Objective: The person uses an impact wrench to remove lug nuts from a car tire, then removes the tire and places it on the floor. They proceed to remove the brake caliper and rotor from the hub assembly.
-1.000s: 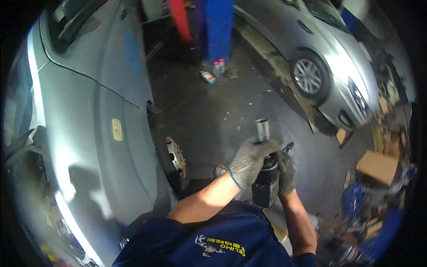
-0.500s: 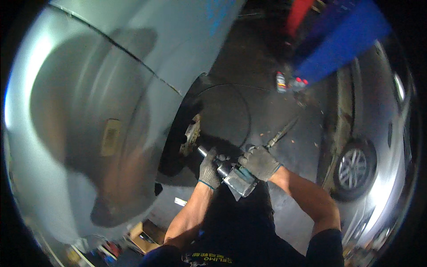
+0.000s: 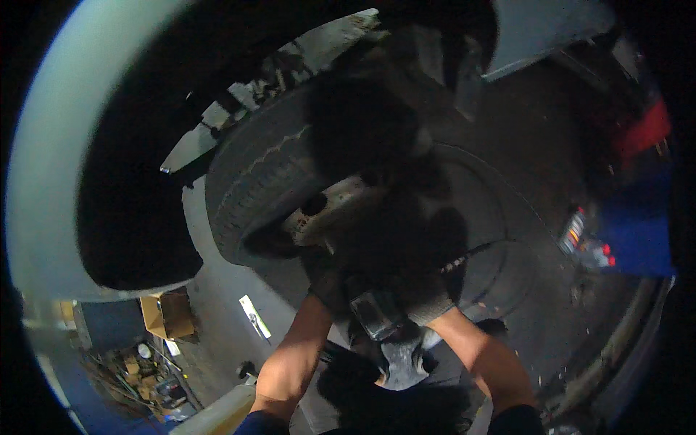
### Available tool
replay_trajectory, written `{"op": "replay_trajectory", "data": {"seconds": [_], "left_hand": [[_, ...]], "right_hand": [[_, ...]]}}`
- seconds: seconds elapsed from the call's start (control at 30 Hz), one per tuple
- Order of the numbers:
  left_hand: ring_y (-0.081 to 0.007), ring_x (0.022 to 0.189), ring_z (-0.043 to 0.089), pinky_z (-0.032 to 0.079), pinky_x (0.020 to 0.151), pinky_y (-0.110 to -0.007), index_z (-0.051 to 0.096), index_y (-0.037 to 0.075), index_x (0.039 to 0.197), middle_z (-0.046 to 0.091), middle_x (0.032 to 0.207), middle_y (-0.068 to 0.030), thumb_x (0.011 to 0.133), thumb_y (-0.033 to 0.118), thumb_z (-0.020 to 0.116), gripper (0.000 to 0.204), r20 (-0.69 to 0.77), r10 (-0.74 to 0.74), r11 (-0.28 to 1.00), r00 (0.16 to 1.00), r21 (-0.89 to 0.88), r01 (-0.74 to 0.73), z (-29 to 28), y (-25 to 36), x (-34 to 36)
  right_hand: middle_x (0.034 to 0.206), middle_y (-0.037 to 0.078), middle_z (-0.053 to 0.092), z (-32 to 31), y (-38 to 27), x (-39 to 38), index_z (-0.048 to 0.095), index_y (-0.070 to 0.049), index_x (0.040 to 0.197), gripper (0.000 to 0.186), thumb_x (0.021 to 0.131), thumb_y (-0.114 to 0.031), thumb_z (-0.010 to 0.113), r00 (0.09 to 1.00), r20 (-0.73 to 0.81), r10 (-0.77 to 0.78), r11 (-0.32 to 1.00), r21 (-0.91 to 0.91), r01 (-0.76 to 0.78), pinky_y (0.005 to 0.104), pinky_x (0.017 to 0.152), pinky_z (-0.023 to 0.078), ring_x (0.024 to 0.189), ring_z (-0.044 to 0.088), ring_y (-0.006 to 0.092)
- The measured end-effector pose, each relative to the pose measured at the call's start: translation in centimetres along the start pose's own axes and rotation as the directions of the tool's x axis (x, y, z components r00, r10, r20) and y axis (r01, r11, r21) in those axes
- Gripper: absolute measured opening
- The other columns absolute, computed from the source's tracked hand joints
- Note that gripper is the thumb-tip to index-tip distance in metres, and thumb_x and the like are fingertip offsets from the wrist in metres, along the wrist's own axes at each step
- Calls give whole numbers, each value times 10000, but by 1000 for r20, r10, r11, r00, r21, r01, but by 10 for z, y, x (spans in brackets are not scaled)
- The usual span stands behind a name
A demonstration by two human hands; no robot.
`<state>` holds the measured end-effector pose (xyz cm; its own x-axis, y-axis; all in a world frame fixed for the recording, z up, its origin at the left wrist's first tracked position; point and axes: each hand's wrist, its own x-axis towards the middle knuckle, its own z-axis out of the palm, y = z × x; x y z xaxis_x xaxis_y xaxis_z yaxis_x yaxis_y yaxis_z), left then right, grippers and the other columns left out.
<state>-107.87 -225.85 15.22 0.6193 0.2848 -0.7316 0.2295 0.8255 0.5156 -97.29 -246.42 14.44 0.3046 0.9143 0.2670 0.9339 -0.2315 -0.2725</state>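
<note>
Both my gloved hands grip a dark impact wrench [image 3: 375, 316] just below the middle of the view. My left hand [image 3: 324, 284] is at its front. My right hand [image 3: 429, 299] wraps the rear by the handle, and a thin hose [image 3: 471, 254] trails off to the right. The tool's nose points up at a rusty metal wheel hub [image 3: 328, 210] inside the wheel arch. A black tyre tread [image 3: 243, 190] curves around the hub's left side. Shadow hides where the tool meets the hub.
The silver car body [image 3: 40, 188] arcs over the left and top. On the dark floor lie a white flat object [image 3: 254, 316], a cardboard box [image 3: 164, 315] and clutter at lower left. Small cans [image 3: 576, 233] stand by a blue lift post [image 3: 638, 243] on the right.
The view has moved in close under the wheel arch, so the hub and tyre now fill the middle. Both hands have brought the impact wrench up toward the hub.
</note>
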Motion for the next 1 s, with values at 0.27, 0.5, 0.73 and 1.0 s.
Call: {"op": "replay_trajectory", "data": {"seconds": [0.27,0.5,0.73,1.0], "left_hand": [[-190,980,683,583,851,-361,637,80,1333,701,1142,-68,1043,328,640,381,53,195,979,979,44,-197,32,-74,-35],[-180,909,679,589,758,-342,654,48,1253,691,1035,-67,1056,323,623,340,43,290,949,956,119,-293,33,-74,-45],[-156,905,669,582,756,-321,665,25,1251,691,993,-61,1056,340,626,372,-9,316,879,949,379,-289,23,-58,-48],[-185,940,683,584,846,-347,606,31,1414,696,1196,-67,1026,296,653,472,206,368,919,907,68,-389,16,-59,-34]], "right_hand": [[1041,184,732,5,25,-76,735,-94,1144,312,873,-242,685,990,140,4,990,141,-24,515,888,539,1013,694,388],[1064,198,738,2,19,-75,749,-89,1107,281,897,-268,694,958,286,23,965,245,-96,502,903,539,1039,700,376],[1347,201,641,58,-12,-94,643,-81,1354,437,1021,-358,588,949,273,159,575,755,-314,476,1081,464,1278,596,335],[1512,200,513,62,2,-82,476,-79,1537,603,1008,-315,642,983,181,-42,834,548,-65,459,1172,390,1406,485,359]]}}
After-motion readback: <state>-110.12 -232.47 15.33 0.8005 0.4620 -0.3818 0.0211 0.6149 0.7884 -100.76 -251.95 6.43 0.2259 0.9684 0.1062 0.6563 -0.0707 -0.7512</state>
